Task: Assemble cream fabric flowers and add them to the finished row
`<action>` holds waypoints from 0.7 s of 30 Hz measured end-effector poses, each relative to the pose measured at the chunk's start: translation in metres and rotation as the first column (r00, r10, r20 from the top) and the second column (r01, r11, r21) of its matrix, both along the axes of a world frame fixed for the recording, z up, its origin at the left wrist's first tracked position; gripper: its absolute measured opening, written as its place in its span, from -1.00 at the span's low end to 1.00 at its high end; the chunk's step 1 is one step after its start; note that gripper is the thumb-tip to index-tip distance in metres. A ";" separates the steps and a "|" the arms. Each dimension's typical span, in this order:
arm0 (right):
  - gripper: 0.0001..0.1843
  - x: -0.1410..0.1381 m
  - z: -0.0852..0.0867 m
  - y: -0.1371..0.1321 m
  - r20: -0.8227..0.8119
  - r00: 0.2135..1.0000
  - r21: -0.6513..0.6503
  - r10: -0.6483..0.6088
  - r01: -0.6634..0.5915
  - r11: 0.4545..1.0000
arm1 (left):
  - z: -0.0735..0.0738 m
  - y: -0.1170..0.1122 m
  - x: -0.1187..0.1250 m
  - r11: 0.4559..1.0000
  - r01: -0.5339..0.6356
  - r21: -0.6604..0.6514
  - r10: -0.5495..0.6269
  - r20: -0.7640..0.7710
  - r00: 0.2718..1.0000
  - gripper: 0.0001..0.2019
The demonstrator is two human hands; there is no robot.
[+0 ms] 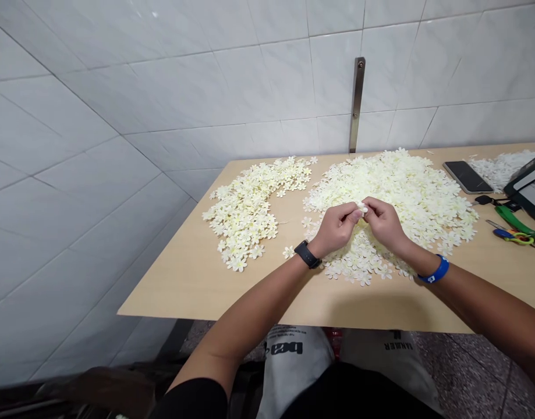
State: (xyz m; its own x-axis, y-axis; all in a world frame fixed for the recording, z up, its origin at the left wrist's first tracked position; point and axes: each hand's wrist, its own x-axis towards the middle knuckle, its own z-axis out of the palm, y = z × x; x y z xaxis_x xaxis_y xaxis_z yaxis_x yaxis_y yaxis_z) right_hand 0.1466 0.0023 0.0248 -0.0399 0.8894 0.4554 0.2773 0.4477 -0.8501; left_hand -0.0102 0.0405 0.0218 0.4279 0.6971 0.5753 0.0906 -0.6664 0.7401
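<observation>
Flower (362, 207) held in closed pinches of my left hand (336, 229) and right hand (384, 224) could tear, I judge from afar, if tugged too hard

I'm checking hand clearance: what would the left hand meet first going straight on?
Just past the pinched white flower, the left hand would probably meet the right hand first; exact depth is unclear.
</observation>
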 end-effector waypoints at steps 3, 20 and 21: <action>-0.52 0.001 -0.001 0.000 -0.027 0.999 -0.034 0.031 -0.032 0.999 | 0.000 -0.003 0.001 0.998 -0.065 0.004 0.065 0.027 0.998 -0.46; -0.54 0.021 0.020 0.009 -0.135 0.979 -0.312 0.151 -0.186 0.932 | -0.005 0.003 0.003 0.969 0.014 -0.248 0.068 0.316 0.946 -0.83; -0.57 0.020 0.018 0.006 -0.128 0.989 -0.304 0.076 -0.112 0.946 | -0.006 0.002 0.004 0.971 0.007 -0.241 0.072 0.318 0.945 -0.85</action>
State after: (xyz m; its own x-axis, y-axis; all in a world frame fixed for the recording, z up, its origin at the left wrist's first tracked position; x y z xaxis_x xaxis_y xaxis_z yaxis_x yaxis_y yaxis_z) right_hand 0.1664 0.0080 0.0431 -0.0943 0.9819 0.1643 0.1408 0.1765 -0.9742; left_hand -0.0064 0.0429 0.0157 0.2221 0.8396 0.4957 -0.1607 -0.4699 0.8679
